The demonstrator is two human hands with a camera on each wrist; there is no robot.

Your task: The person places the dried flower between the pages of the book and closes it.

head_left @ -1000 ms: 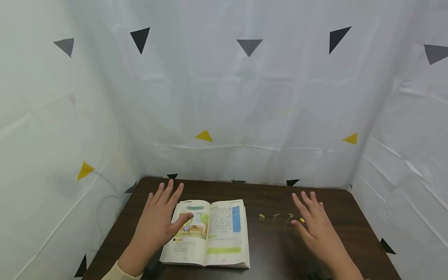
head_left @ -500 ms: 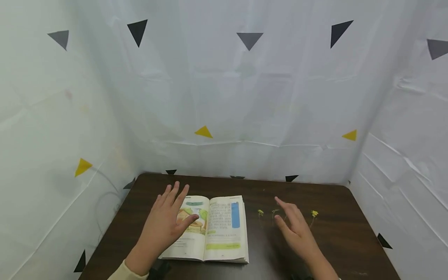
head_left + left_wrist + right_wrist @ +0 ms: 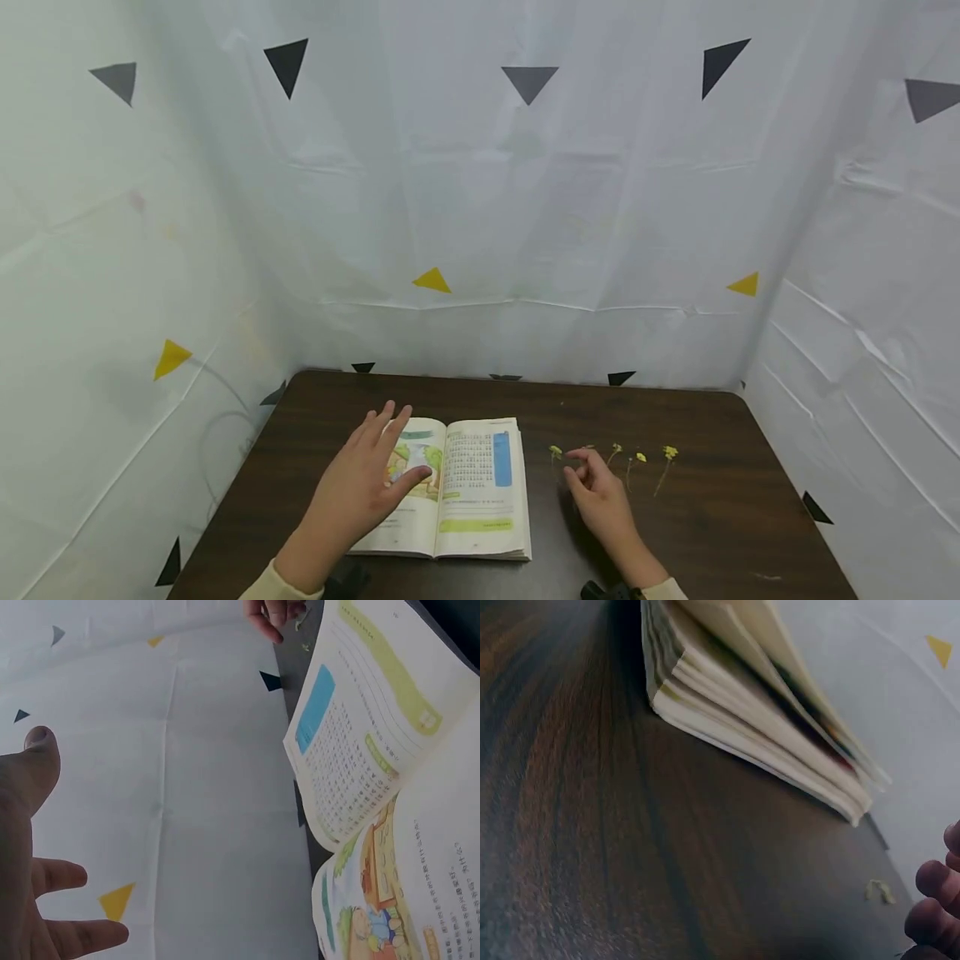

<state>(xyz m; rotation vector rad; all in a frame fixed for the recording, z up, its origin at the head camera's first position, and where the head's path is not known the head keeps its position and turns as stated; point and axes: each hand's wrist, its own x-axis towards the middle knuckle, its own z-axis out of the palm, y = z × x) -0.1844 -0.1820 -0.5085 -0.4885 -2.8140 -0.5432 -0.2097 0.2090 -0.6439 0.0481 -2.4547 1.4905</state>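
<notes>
An open book (image 3: 480,508) lies flat on the brown table, with a picture on its left page and print on its right. Over the left page hovers my left hand (image 3: 358,492), fingers spread and thumb out, gripping nothing. To the book's right, small yellow flowers on thin stems lie in a row. My right hand (image 3: 603,504) is beside the leftmost flower (image 3: 556,452), its thumb and index finger bent with a gap between them. In the right wrist view that flower (image 3: 880,892) lies apart from the fingertips (image 3: 931,879). The hand partly covers another flower.
White sheets with black, grey and yellow triangles hang behind the table (image 3: 720,517) and along both sides. Farther right in the row lie a flower (image 3: 640,458) and a longer-stemmed one (image 3: 670,452). A dark strap device (image 3: 611,592) sits at the right wrist.
My right hand has moved left across the flowers to the leftmost one, its fingers bending more. The left hand has shifted slightly right and stays spread over the book.
</notes>
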